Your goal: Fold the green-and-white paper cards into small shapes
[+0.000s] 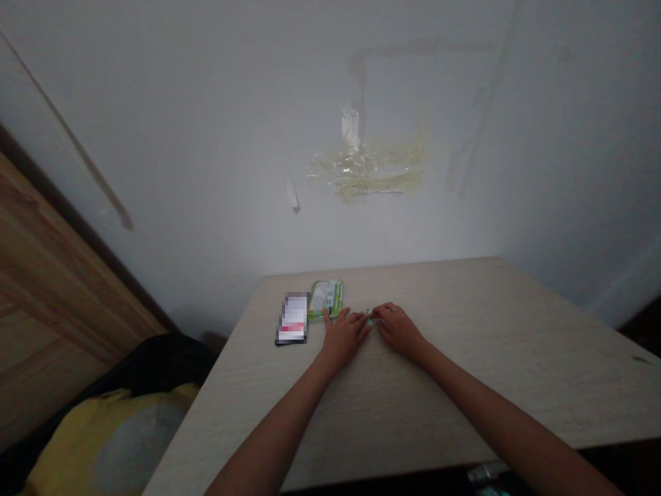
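Note:
My left hand rests low over the table, its outer fingers spread near the lower edge of a green-and-white packet. Its thumb and forefinger close on a small green-and-white piece. From the other side my right hand pinches the same piece, fingers curled in. Most of the piece is hidden by the fingertips, and its kind is too small to tell. Left of the packet lies a phone with a lit, blurred screen.
The pale wooden table stands against a white wall bearing peeling clear tape. At the left are a wooden panel and a yellow-and-grey cushion-like thing. Something unclear sits below the table's front edge.

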`<state>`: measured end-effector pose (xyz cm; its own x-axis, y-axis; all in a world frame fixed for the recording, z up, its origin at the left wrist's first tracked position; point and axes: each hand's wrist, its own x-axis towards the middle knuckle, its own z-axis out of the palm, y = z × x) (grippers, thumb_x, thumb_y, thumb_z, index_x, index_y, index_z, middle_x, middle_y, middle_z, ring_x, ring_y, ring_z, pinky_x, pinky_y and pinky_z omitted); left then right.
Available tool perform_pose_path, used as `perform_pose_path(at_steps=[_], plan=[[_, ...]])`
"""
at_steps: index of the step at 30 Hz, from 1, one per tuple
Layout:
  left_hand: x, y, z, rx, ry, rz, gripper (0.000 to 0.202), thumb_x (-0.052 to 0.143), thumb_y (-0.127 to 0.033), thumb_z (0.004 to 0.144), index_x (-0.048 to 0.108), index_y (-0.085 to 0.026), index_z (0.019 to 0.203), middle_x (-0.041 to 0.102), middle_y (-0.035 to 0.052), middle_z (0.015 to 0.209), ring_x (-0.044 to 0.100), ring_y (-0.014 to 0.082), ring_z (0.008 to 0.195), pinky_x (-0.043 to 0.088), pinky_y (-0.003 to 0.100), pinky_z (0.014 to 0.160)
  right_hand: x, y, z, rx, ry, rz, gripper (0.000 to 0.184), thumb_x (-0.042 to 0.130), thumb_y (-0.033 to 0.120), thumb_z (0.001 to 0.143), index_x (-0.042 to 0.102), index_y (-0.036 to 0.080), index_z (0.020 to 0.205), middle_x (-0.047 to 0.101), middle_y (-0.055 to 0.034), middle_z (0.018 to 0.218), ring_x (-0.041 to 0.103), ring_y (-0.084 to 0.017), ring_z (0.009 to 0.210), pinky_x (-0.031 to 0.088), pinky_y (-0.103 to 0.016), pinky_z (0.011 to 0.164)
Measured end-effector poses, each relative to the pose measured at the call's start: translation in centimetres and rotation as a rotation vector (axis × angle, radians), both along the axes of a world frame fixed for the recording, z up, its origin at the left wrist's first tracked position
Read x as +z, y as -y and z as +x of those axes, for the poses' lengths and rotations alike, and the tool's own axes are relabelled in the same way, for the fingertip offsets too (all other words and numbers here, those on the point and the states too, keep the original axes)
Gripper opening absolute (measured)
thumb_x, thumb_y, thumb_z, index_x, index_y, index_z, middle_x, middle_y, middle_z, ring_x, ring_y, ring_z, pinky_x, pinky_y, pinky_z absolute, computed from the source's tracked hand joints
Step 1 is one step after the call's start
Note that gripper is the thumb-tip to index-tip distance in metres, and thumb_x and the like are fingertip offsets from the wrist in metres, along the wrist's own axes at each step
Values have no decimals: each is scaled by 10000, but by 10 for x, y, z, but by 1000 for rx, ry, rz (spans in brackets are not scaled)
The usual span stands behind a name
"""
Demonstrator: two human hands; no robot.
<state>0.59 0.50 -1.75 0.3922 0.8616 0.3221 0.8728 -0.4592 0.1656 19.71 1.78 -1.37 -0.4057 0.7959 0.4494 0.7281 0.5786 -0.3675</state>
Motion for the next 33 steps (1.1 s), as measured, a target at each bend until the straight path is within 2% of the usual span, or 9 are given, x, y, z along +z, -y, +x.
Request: perform_pose_path(at_steps=[10,16,33], plan=[[0,1,0,0,-3,18,351,359,-437,971,550,-387,1262,627,11,1272,400,288,1317,23,745,1068,-4,0,1,17,-7,36,182,513,127,855,599,165,1011,623,-87,989,559,-198,979,448,-343,923],[1,2,0,3,2,14,351,363,-418,971,551,-384,1266,628,12,1273,395,286,1317,-12,733,1074,-6,-2,1,17,-14,76,134,526,152,874,618,173,968,638,-78,949,571,-193,948,452,-342,908],[2,3,0,2,14,12,351,353,-419,974,553,-395,1262,627,5,1278,399,285,1319,-21,729,1080,-1,4,4,85,20,149,144,511,129,864,632,170,931,631,-89,920,552,-209,930,440,-362,908]])
